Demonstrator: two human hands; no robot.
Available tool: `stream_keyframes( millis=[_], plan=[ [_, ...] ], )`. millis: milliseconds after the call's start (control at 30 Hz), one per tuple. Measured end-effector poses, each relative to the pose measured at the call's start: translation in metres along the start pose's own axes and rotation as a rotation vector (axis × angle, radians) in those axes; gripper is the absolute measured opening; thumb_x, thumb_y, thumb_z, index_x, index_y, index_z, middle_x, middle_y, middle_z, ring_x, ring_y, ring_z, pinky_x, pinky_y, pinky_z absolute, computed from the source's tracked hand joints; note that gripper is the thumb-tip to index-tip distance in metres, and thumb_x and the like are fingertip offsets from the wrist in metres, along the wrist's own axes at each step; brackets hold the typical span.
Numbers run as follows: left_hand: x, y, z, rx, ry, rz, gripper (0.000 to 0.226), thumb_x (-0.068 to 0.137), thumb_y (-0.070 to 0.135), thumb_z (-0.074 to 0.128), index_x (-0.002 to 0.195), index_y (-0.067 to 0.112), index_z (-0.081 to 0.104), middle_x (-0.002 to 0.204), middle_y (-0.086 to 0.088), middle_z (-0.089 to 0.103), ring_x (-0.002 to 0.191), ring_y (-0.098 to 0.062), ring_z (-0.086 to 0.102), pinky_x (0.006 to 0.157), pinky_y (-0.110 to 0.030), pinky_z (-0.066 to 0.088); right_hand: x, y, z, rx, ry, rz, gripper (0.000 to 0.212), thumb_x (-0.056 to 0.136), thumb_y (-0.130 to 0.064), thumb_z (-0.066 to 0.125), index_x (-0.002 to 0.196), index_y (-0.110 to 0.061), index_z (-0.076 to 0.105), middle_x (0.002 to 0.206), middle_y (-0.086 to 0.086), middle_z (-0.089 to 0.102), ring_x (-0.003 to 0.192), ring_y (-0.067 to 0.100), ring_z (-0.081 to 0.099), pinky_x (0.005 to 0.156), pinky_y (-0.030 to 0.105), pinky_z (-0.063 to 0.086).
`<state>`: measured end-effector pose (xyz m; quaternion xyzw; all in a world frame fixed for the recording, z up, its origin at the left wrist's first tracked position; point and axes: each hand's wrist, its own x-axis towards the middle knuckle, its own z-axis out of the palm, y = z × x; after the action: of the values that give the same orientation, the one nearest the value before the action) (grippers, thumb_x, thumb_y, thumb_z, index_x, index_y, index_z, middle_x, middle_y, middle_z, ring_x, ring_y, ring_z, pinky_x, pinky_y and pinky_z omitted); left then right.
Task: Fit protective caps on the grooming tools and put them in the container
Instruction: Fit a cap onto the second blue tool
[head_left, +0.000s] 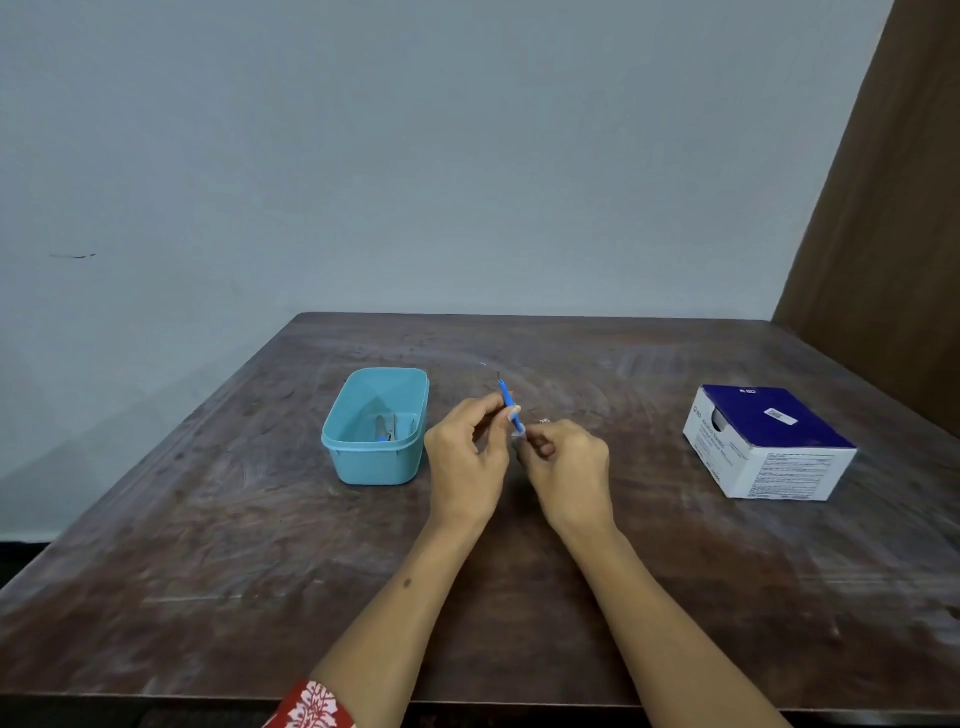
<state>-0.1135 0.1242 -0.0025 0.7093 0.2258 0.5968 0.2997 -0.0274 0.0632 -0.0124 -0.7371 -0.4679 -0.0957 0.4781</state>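
A thin blue grooming tool (506, 400) with a dark metal tip pointing away is held above the middle of the table. My left hand (467, 457) pinches its shaft. My right hand (569, 467) pinches a small clear cap (518, 432) at the tool's near end. A light blue plastic container (376, 426) stands just left of my hands, with at least one metal tool (387, 428) lying inside it.
A white and dark blue cardboard box (769, 441) sits at the right of the brown wooden table (208, 545). A tiny pale object (544, 420) lies on the table just behind my right hand. A grey wall stands behind the table.
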Motion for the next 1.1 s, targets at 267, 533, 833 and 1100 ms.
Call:
stream_keyframes(
  millis=[267,533,833,1100],
  plan=[
    [-0.002,0.0,0.002,0.006,-0.08,0.006,0.016,0.082,0.008,0.068,0.097,0.005,0.071,0.088,-0.003,0.072,0.081,-0.004,0.065,0.071,-0.012,0.05,-0.001,-0.001,-0.003,0.037,0.068,-0.035,0.007,0.082,-0.012,0.07,0.077,-0.007,0.072,0.069,0.006,0.063,0.066,0.019,0.057,0.062,0.032,0.049],
    [0.0,-0.003,0.001,0.016,-0.01,-0.052,0.014,0.086,0.007,0.063,0.098,0.008,0.07,0.087,-0.003,0.071,0.077,-0.008,0.065,0.069,-0.02,0.054,0.003,0.01,0.002,0.056,0.026,0.067,0.014,0.085,-0.014,0.067,0.072,-0.008,0.071,0.064,0.002,0.064,0.059,0.012,0.056,0.057,0.017,0.037],
    [-0.004,0.001,-0.001,0.188,-0.16,-0.031,0.02,0.085,0.003,0.062,0.103,0.006,0.069,0.089,-0.008,0.069,0.078,-0.016,0.064,0.074,-0.028,0.053,0.009,0.009,0.001,0.562,0.067,0.247,0.02,0.087,-0.01,0.065,0.103,-0.018,0.071,0.096,0.0,0.07,0.082,0.008,0.063,0.073,0.021,0.046],
    [-0.003,0.002,-0.001,0.224,-0.208,-0.027,0.023,0.085,0.002,0.06,0.105,0.009,0.07,0.088,-0.007,0.068,0.078,-0.017,0.063,0.075,-0.03,0.053,0.009,0.007,0.001,0.611,0.038,0.205,0.021,0.086,-0.01,0.065,0.105,-0.017,0.07,0.093,0.0,0.07,0.091,0.017,0.067,0.083,0.036,0.052]
  ],
)
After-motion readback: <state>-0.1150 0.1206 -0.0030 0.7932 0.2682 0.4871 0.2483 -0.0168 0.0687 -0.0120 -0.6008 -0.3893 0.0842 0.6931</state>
